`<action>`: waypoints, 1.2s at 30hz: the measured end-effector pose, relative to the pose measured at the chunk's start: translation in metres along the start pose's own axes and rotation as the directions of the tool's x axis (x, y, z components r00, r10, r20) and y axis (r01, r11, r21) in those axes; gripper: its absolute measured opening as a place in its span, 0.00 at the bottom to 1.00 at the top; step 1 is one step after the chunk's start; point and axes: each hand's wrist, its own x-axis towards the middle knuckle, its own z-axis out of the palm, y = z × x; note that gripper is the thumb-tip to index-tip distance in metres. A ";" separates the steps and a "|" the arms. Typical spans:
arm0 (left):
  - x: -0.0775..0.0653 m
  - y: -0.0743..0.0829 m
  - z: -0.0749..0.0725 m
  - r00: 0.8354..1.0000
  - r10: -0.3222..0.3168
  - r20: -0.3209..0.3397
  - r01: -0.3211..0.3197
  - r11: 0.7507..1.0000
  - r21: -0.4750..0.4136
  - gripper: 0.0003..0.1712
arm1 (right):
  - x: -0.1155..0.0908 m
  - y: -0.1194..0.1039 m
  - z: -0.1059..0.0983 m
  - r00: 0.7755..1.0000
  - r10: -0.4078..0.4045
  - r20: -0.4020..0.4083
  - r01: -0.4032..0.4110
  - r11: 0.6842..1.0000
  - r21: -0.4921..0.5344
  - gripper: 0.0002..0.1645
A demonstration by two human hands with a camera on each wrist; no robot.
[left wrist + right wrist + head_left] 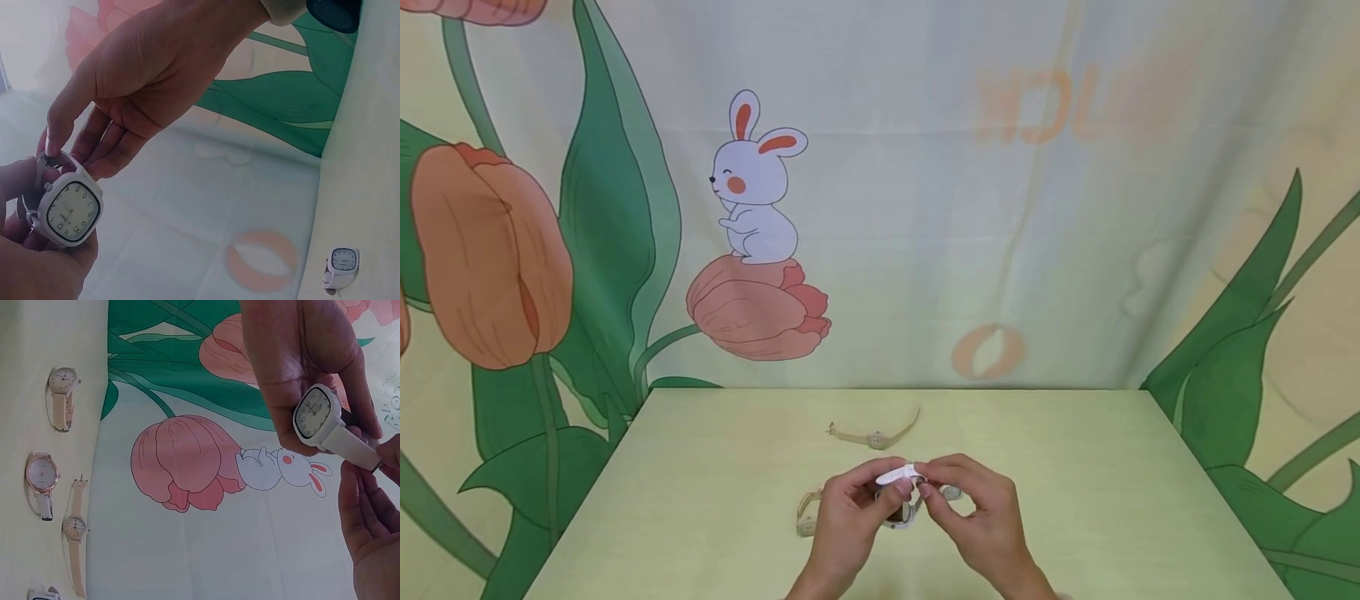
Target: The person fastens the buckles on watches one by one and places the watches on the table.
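Note:
A white wristwatch (75,212) with a rounded-square dial is held up between both hands in front of the body. My left hand (850,512) grips it by the case and one part of the strap, as the right wrist view shows. The fingers and thumb of my right hand (981,504) pinch the end of the white strap (356,447) near its buckle. In the head view the hands cover much of the watch, and a strap end (895,476) sticks out between them. The left wrist view shows the strap bent into a loop.
On the pale green table (700,500) lie more watches: a thin beige one (876,438) behind the hands, another beige one (807,521) to the left, a rose-gold one (42,474) with a white strap, and a white square one (343,260). A printed curtain (895,208) hangs behind.

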 end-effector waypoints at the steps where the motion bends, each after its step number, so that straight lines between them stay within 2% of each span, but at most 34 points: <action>1: 0.000 0.000 -0.001 1.000 0.001 0.005 -0.001 1.000 0.004 0.16 | 0.000 0.000 0.000 1.000 -0.014 0.002 0.014 1.000 -0.004 0.22; 5: 0.001 0.000 -0.002 1.000 0.014 0.012 -0.014 1.000 0.024 0.15 | 0.001 -0.002 0.000 1.000 -0.019 0.016 0.019 1.000 -0.011 0.22; 16: 0.001 0.000 -0.002 1.000 0.014 0.020 -0.015 1.000 0.013 0.15 | -0.001 -0.002 0.000 0.999 0.053 0.009 -0.053 0.998 -0.039 0.22; 20: 0.002 0.000 -0.004 0.998 0.033 0.057 -0.034 0.999 0.024 0.14 | -0.003 -0.002 0.000 0.995 0.095 0.021 -0.096 0.993 0.066 0.22; 23: 0.003 0.000 -0.006 0.995 0.043 0.090 -0.048 0.998 0.047 0.15 | -0.003 -0.004 -0.002 0.989 0.145 0.014 -0.146 0.975 0.170 0.23; 28: 0.002 0.000 -0.014 0.994 0.063 0.091 -0.078 0.982 0.173 0.15 | 0.001 -0.007 -0.008 0.985 0.171 -0.014 -0.162 0.950 0.266 0.26; 31: 0.002 0.000 -0.019 0.991 0.080 0.111 -0.103 0.971 0.216 0.13 | 0.002 -0.008 -0.011 0.985 0.171 -0.022 -0.157 0.943 0.294 0.27; 36: 0.002 -0.002 -0.023 0.983 0.130 0.127 -0.156 0.964 0.217 0.10 | 0.001 -0.008 -0.011 0.979 0.206 -0.005 -0.197 0.941 0.275 0.27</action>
